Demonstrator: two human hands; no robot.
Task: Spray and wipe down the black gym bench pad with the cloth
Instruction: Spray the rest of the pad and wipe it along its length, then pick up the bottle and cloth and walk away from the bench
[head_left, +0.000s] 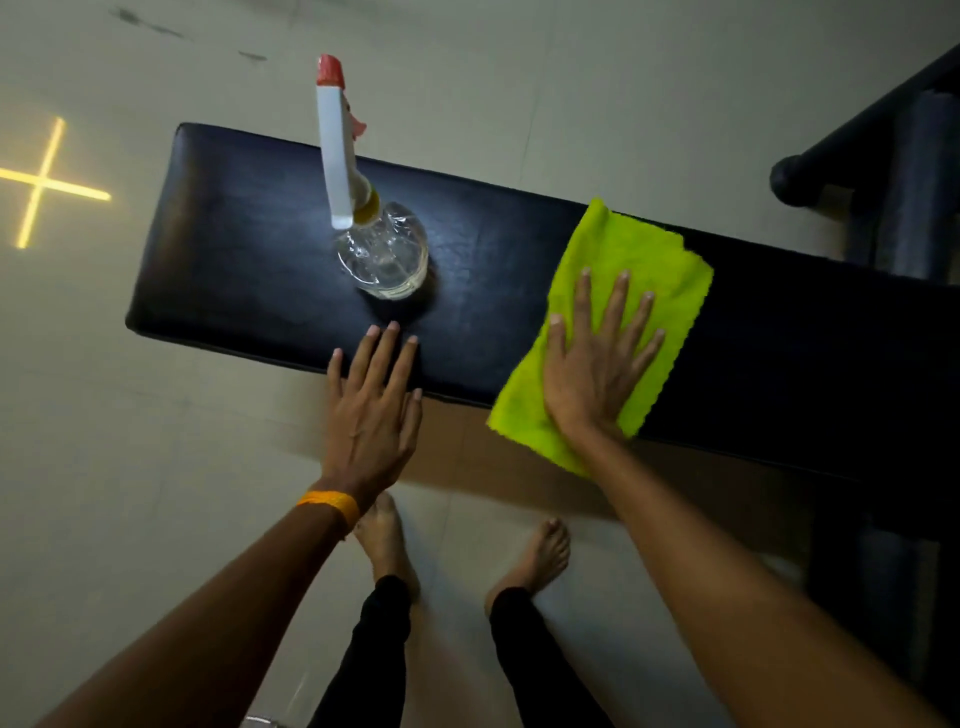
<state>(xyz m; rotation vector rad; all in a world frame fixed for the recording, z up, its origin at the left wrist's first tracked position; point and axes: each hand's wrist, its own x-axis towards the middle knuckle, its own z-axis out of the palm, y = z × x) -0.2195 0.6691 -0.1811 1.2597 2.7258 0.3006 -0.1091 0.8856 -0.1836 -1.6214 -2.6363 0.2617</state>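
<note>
The black bench pad (249, 249) runs across the view from left to right. A clear spray bottle (382, 254) with a white and red trigger head stands upright on it, left of centre. A lime-green cloth (639, 254) lies spread on the pad, hanging a little over the near edge. My right hand (592, 358) presses flat on the cloth with fingers spread. My left hand (371, 410) rests flat and open at the pad's near edge, just in front of the bottle, holding nothing.
Dark gym equipment frame (883, 166) stands at the far right beside the bench. A yellow cross mark (39, 182) glows on the pale tiled floor at left. My bare feet (540, 558) stand on the floor close to the bench's near side.
</note>
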